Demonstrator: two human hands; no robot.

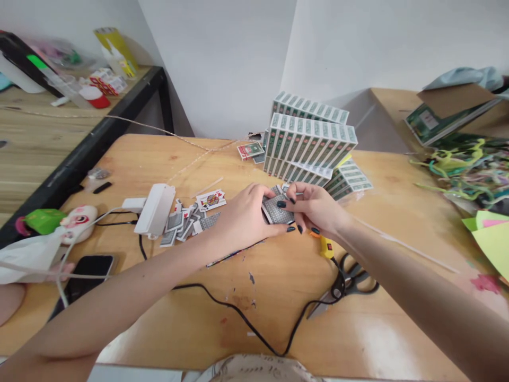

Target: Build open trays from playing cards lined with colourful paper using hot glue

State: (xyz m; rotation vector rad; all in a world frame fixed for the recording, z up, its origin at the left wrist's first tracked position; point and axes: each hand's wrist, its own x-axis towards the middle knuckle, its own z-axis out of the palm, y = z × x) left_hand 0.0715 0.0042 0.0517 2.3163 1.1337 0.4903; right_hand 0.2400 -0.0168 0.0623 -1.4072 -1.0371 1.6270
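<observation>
Both hands meet over the middle of the table, around a small stack of grey-backed playing cards [277,211]. My left hand [250,215] grips the stack from its left side, thumb along the near edge. Fingers of my right hand [312,206] close on the stack's right side, the dark-nailed thumb lying on top. Just left of my left hand lies a loose heap of playing cards [185,223], mostly backs up. A face card [211,200] shows its front there. Behind my hands rise stacked green-and-white card boxes [310,140].
Scissors [353,281] and a yellow-handled tool [326,247] with a black cord lie near my right forearm. A white power strip [156,209], a phone [85,281] and a squeeze toy [79,223] sit at left. Colourful strands [469,170] and sticky notes [491,239] occupy the right.
</observation>
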